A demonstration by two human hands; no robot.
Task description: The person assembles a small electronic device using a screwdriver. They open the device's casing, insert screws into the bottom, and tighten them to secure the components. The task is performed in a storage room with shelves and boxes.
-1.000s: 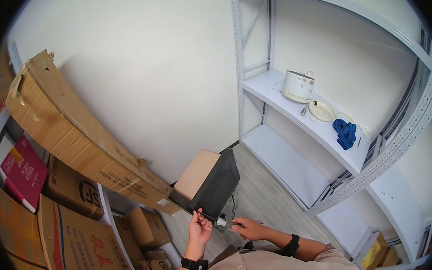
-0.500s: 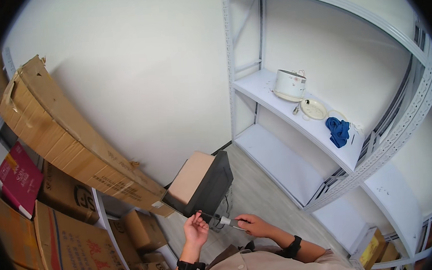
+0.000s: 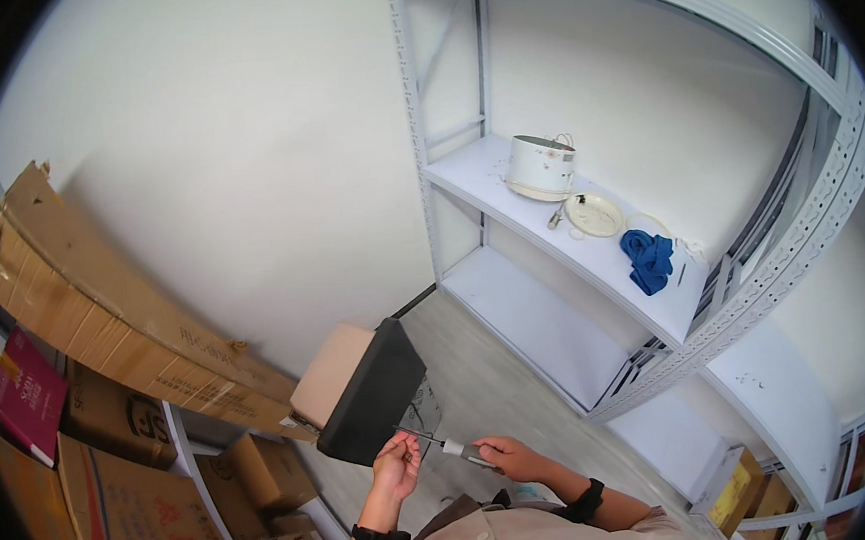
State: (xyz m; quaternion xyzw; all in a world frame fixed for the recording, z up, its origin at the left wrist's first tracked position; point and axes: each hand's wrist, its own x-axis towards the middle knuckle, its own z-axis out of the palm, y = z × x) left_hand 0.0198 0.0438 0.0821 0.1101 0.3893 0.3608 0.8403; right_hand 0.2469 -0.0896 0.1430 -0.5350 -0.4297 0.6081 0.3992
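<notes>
My right hand (image 3: 514, 458) is wrapped around the grey handle of a screwdriver (image 3: 454, 448), whose thin dark shaft points left. At the shaft's tip, my left hand (image 3: 398, 466) has its fingers curled and pinched together, palm up. Whether those fingers hold the tip itself or something small on it is too fine to make out. Just beyond the left hand stands a dark grey and tan box-shaped piece (image 3: 373, 390), apart from the screwdriver. Both wrists wear black bands.
A white metal shelf (image 3: 550, 232) at the right holds a white round pot-like appliance body (image 3: 542, 166), a cream round lid-like part (image 3: 593, 216) and a blue cloth (image 3: 647, 259). At the left, a long cardboard box (image 3: 114, 302) leans above shelved cartons (image 3: 133, 512).
The view has shifted, so the shelf and boxes sit further left in the picture. Both hands keep their hold around the screwdriver, with the left slightly lower.
</notes>
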